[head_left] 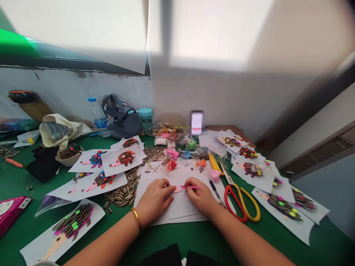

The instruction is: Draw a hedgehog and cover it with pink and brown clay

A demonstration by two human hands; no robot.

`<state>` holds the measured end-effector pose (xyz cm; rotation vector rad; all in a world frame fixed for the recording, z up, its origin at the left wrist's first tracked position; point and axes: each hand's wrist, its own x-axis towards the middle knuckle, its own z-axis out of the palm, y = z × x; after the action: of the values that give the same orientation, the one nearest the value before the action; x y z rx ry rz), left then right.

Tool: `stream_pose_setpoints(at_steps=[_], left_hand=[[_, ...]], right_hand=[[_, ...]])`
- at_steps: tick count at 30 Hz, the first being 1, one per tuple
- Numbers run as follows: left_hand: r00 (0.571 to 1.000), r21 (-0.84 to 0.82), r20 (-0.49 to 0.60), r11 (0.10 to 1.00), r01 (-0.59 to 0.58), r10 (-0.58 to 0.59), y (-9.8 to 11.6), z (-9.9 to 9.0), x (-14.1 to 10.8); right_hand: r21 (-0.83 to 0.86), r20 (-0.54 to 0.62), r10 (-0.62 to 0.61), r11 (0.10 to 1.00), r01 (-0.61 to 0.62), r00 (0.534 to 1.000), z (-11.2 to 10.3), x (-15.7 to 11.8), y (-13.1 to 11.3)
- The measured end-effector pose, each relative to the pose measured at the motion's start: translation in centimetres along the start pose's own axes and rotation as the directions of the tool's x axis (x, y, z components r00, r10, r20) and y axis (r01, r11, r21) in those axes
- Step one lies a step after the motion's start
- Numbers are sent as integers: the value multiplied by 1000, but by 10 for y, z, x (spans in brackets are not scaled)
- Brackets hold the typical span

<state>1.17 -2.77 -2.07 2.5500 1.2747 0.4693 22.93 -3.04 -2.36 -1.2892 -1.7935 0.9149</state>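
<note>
On white paper (158,218) in front of me lies a small flat piece of pink clay (176,189). My left hand (155,198) rests on the sheet, its index fingertip touching the clay's left edge and its thumb apart below. My right hand (200,195) pinches a pink plastic modelling tool (194,187), whose tip points left, close to the clay. Faint pencil lines show on the paper by the right fingers. A black pen (216,192) lies just right of that hand.
Scissors (241,203) with red and yellow handles lie at right. Loose sunflower seeds (124,192) are heaped at left. Seed-covered hedgehog pictures (283,205) line both sides. Bagged coloured clay (172,164), a phone (196,123) and a blue-grey bag (122,122) stand behind.
</note>
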Motion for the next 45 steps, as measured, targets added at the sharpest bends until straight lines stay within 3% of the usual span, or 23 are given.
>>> stream_pose_setpoints(at_steps=[4,13,23,30,40,45], left_hand=[[1000,44,-12,999,-2,2,4,-1,0],[1000,132,-1,991,-26,27,8,-1,1],[999,117,-14,992,-38,40,8,-1,1],[998,-26,-61,1000,-17,16,-2,2,-1],[999,-70,-39,997,-28,25,-1,-2,0],[992,-103,-105,993,65,-76,-3,5,3]], right_hand=[[-59,13,-67,996,68,998,1,-2,-3],[-34,14,-50,998,50,999,1,-2,-1],[-33,19,-41,999,42,999,0,-1,-1],[-24,22,-38,999,39,999,0,-1,-1],[-25,37,-30,999,31,999,-1,-1,-3],[-10,38,-29,1000,29,999,0,-1,-2]])
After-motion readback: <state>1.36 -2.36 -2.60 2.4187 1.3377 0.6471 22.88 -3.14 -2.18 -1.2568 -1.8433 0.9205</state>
